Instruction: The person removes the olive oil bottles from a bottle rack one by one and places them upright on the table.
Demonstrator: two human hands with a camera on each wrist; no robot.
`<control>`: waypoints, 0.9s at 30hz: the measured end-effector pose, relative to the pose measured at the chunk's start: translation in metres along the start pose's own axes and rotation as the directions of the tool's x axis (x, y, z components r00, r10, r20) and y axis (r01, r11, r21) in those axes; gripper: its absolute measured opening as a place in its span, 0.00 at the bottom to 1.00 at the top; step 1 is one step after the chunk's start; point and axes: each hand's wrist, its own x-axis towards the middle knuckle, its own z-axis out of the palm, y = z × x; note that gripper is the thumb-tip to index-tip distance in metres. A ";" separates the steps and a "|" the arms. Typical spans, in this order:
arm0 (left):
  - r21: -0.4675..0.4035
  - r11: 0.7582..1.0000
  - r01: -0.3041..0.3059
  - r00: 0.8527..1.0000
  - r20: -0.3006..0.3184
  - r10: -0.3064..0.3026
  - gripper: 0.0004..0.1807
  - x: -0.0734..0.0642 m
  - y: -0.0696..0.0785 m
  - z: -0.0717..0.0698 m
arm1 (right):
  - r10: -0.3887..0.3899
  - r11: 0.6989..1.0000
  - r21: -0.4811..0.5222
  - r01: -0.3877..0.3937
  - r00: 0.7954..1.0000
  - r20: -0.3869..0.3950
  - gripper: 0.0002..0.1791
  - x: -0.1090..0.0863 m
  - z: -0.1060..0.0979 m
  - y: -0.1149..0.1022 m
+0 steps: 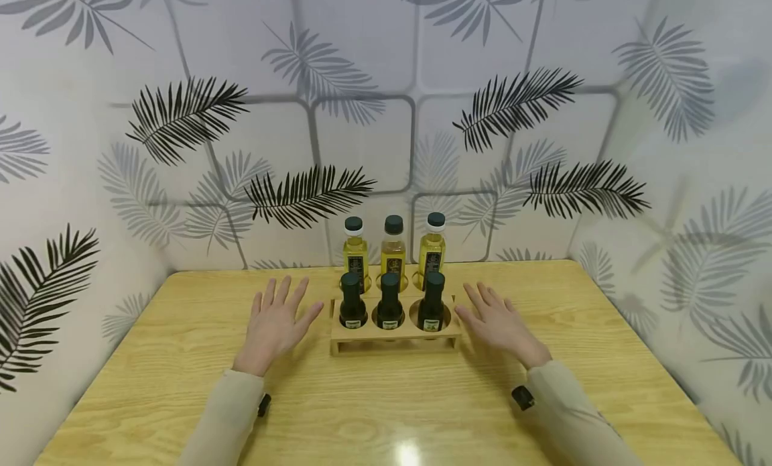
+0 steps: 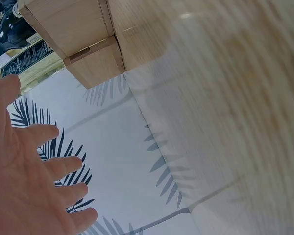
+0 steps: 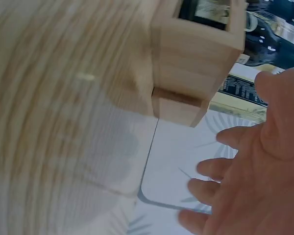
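Observation:
A wooden bottle rack (image 1: 395, 334) stands on the table, seen from the front in the head view. Its front row holds several dark bottles with green caps, among them a right-hand dark bottle (image 1: 433, 298). Behind them stand yellow oil bottles, such as the left one (image 1: 356, 255). My left hand (image 1: 274, 328) is spread to the left of the rack, apart from it, with fingers straight. On the other side, my right hand (image 1: 500, 326) has its fingers extended close to the rack's right end; whether it touches cannot be told. Neither hand holds anything.
The light wooden table (image 1: 362, 412) runs back to a wall (image 1: 362, 144) with a leaf pattern. Similar leaf-patterned walls rise at left and right. A small black device (image 1: 523, 397) sits at the right wrist, another (image 1: 263, 405) at the left.

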 end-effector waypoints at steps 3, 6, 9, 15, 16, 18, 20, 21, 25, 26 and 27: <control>-0.024 1.000 -0.006 1.000 -0.020 0.005 0.40 0.002 0.001 -0.001 | 0.006 0.991 0.132 -0.007 1.000 0.015 0.45 0.001 -0.001 0.001; -0.077 0.997 -0.021 0.999 -0.042 0.018 0.37 0.003 0.002 -0.003 | 0.006 0.960 0.281 -0.015 0.999 0.034 0.49 0.001 0.000 0.000; -0.197 0.980 -0.027 0.999 -0.042 0.019 0.35 0.004 0.002 -0.003 | -0.002 0.903 0.428 -0.020 0.999 0.051 0.48 0.002 0.004 -0.001; -0.552 0.833 0.043 0.999 0.029 -0.033 0.28 0.004 0.004 -0.002 | -0.032 0.802 0.597 -0.027 0.996 0.088 0.46 0.004 0.013 -0.003; -0.602 0.796 0.060 0.998 0.043 -0.043 0.26 0.003 0.005 -0.001 | -0.033 0.796 0.604 -0.029 0.995 0.092 0.46 0.004 0.014 -0.004; -0.690 0.718 0.091 0.996 0.072 -0.057 0.24 0.002 0.007 -0.001 | -0.038 0.792 0.610 -0.027 0.995 0.094 0.47 0.005 0.016 -0.004; -0.751 0.650 0.115 0.993 0.097 -0.063 0.23 0.002 0.010 -0.001 | -0.035 0.788 0.614 -0.032 0.995 0.096 0.46 0.005 0.017 -0.004; -0.775 0.621 0.120 0.993 0.105 -0.061 0.23 0.002 0.011 -0.001 | -0.029 0.785 0.618 -0.039 0.995 0.099 0.46 0.005 0.017 -0.004; -0.837 0.538 0.106 0.994 0.091 -0.054 0.24 0.004 0.018 0.000 | -0.020 0.779 0.624 -0.055 0.993 0.113 0.45 0.006 0.016 -0.003; -0.844 0.529 0.091 0.996 0.076 -0.050 0.24 0.005 0.019 0.001 | -0.023 0.779 0.624 -0.054 0.993 0.114 0.44 0.007 0.015 -0.003; -0.849 0.523 0.075 0.997 0.062 -0.042 0.24 0.006 0.021 0.001 | -0.019 0.776 0.628 -0.057 0.993 0.115 0.44 0.007 0.014 -0.002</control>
